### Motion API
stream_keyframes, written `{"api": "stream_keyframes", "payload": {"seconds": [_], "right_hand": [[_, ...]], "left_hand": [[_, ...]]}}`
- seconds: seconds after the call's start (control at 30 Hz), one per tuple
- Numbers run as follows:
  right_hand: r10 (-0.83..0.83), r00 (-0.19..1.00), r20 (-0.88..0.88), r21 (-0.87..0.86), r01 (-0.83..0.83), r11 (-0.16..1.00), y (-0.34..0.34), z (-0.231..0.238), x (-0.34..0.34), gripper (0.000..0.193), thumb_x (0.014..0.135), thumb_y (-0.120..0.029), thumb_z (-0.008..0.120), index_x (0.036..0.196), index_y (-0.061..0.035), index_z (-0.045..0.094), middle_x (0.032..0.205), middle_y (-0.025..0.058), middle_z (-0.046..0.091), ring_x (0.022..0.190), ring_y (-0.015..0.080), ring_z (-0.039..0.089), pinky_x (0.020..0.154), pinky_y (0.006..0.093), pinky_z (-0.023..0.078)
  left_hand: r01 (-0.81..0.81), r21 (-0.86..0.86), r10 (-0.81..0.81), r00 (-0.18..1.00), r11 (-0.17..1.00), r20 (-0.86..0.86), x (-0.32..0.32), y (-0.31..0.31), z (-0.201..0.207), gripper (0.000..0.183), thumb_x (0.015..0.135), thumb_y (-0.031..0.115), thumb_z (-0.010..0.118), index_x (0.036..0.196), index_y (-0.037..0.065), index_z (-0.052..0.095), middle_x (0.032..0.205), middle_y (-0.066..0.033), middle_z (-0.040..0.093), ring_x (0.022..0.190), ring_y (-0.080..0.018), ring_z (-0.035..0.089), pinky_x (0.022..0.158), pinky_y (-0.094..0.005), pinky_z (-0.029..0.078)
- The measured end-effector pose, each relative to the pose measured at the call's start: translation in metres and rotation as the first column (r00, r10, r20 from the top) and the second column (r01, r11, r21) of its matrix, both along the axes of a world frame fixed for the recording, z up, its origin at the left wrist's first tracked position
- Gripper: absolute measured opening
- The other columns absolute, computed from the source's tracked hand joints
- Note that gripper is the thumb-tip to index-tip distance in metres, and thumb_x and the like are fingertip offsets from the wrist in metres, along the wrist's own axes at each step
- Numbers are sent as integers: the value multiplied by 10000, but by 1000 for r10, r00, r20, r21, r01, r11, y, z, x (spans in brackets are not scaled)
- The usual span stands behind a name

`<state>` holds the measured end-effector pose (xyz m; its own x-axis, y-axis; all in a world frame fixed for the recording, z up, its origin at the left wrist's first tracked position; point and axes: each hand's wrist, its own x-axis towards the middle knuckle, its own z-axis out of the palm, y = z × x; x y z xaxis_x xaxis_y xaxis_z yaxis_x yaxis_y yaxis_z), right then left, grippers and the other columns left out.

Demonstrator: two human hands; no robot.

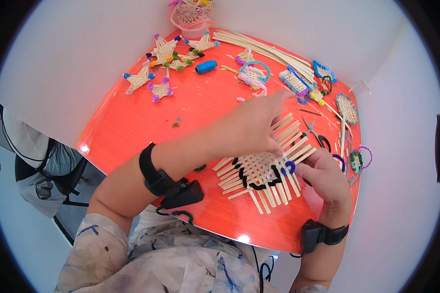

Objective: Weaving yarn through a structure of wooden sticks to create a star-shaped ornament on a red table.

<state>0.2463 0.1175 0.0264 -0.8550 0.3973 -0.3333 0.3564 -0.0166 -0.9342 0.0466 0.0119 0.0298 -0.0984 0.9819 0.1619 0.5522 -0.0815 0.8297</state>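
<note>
A mat woven of pale flat strips (255, 168) is held tilted above the table's front right, its loose strip ends sticking out all round. Black pipe cleaner (259, 186) threads along its near and left sides. My right hand (323, 177) is closed on the mat's right edge, thumb beside a loop of purple-blue pipe cleaner (289, 167). A similar purple piece (339, 162) shows just beyond that hand. Over the mat's far side reaches my left hand (259, 126), one finger stretched far right and its lower digit near the weave; its other fingers are partly hidden.
Black-handled scissors (316, 134) lie right behind the mat. Farther back on the red table (146, 115) are star-shaped weaves (164, 51), a blue spool (206, 67), small woven pieces (253, 75), long strips (264, 49) and a pink basket (190, 17). White walls enclose the back and right.
</note>
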Motion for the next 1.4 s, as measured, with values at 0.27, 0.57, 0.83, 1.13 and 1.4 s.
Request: {"api": "stream_keyframes", "payload": {"seconds": [0.27, 0.57, 0.83, 1.13, 1.4], "right_hand": [[52, 997, -60, 62, -49, 997, 1, -6, -1, 247, 887, -8, 591, 1129, 24, 632, 1028, 10, 652, 924, 85, 599, 858, 263, 482], [23, 999, -37, 107, -19, 994, 0, -3, -1, 236, 853, -10, 601, 1084, 17, 638, 960, 12, 658, 855, 74, 586, 763, 250, 473], [-48, 993, -111, 147, 64, 987, -10, 2, -6, 227, 847, -29, 616, 1067, 17, 641, 918, 11, 667, 816, 65, 582, 748, 256, 464], [9, 996, -84, 58, -4, 998, -9, 3, -6, 188, 875, -35, 603, 1050, 12, 654, 906, -13, 659, 806, 49, 573, 766, 243, 463], [49, 999, 5, 83, -50, 995, -7, -13, -12, 132, 871, -71, 647, 966, 18, 667, 826, -47, 618, 761, 26, 528, 725, 221, 445]], "left_hand": [[77, -76, -88, 985, 994, -151, -12, 12, 9, 686, 622, 125, 867, 1207, -4, 532, 671, -33, 542, 643, -111, 551, 612, -285, 470], [247, 55, -184, 835, 967, -519, 5, 14, 41, 512, 668, 155, 809, 1127, 54, 607, 949, -69, 661, 924, -198, 637, 864, -384, 463], [525, 267, -52, 516, 808, -855, 17, 18, 29, 192, 811, 156, 680, 992, 107, 640, 1005, -65, 662, 997, -232, 630, 1070, -507, 290], [323, -270, -403, 478, 907, -781, 19, 21, 57, 257, 659, 225, 800, 836, 66, 704, 670, -103, 657, 692, -271, 651, 918, -473, 430], [371, -439, -575, 547, 818, -608, 15, 33, 52, 188, 648, 131, 756, 794, 22, 708, 703, -163, 668, 646, -306, 652, 588, -417, 511]]}}
